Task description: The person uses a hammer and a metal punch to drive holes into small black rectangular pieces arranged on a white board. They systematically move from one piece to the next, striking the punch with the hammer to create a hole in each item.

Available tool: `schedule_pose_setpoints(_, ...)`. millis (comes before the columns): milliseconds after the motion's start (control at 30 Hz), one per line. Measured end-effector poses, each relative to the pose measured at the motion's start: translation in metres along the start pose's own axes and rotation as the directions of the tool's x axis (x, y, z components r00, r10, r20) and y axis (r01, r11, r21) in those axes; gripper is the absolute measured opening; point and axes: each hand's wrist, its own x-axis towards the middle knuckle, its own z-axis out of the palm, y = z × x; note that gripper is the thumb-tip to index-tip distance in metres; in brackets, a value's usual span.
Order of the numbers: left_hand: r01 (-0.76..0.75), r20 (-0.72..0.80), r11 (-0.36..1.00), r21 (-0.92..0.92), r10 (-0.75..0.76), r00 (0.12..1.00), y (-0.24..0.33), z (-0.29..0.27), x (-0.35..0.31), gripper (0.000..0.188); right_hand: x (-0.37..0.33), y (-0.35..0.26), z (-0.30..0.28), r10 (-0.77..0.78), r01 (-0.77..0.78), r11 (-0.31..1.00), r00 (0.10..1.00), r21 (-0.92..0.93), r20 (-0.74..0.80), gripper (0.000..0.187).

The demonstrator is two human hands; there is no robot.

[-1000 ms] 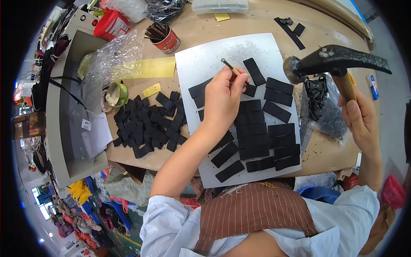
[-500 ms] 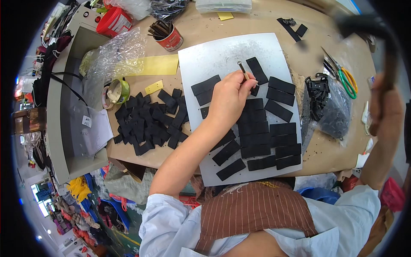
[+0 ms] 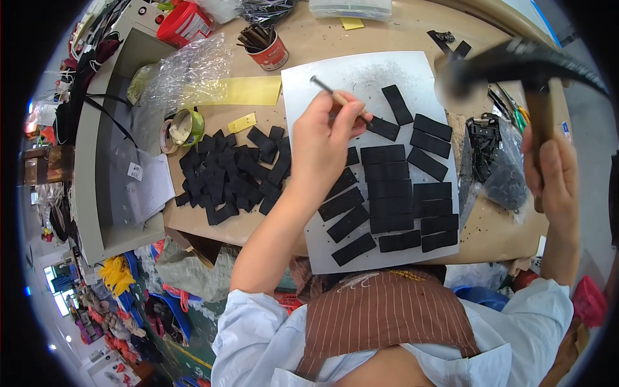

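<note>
My left hand [image 3: 325, 132] grips a slim metal punch [image 3: 324, 88] above the white board [image 3: 412, 68], with the punch tilted and its flat end pointing up and left. The punch's other end is close to a black strip [image 3: 383, 128]; I cannot tell whether it touches. My right hand [image 3: 556, 171] is wrapped round the wooden handle of a claw hammer [image 3: 540, 116], raised at the right. The hammer's striking face is blurred. Several black rectangular strips [image 3: 390, 188] lie in rows and at angles on the board, some partly covered by my left hand.
Left of the board is a heap of loose black strips [image 3: 225, 174]. Around it are a roll of green tape [image 3: 192, 129], yellow card [image 3: 242, 91] and clear plastic wrap [image 3: 187, 77]. A red can [image 3: 271, 57] holds metal rods. At right are scissors [image 3: 518, 116] and bagged black parts [image 3: 503, 174].
My left hand has moved left, and the punch has tipped further over, uncovering a black strip. The hammer has shifted left and down, further into view.
</note>
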Motion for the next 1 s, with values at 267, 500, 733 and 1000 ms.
schedule_pose_setpoints(267,-0.101,-0.006,0.967,0.235,0.105,0.994,-0.034,-0.004,-0.034,0.008,-0.012,0.036,0.018,0.105,-0.098,0.990,0.992,-0.103,0.071,0.035)
schedule_pose_setpoints(500,-0.020,0.002,0.975,0.221,0.020,1.000,-0.033,-0.006,-0.036,0.009,-0.008,0.032,0.022,0.044,-0.040,0.993,0.999,-0.109,0.032,0.034)
schedule_pose_setpoints(733,-0.160,0.039,0.920,0.357,0.156,0.987,-0.038,-0.008,-0.039,0.007,0.002,0.013,0.011,-0.043,0.040,0.992,0.999,-0.119,-0.023,0.034)
schedule_pose_setpoints(1000,-0.375,0.141,0.638,0.673,0.386,0.911,-0.036,-0.002,-0.043,0.005,0.032,-0.007,0.042,-0.425,0.482,0.814,0.875,-0.324,0.232,0.033)
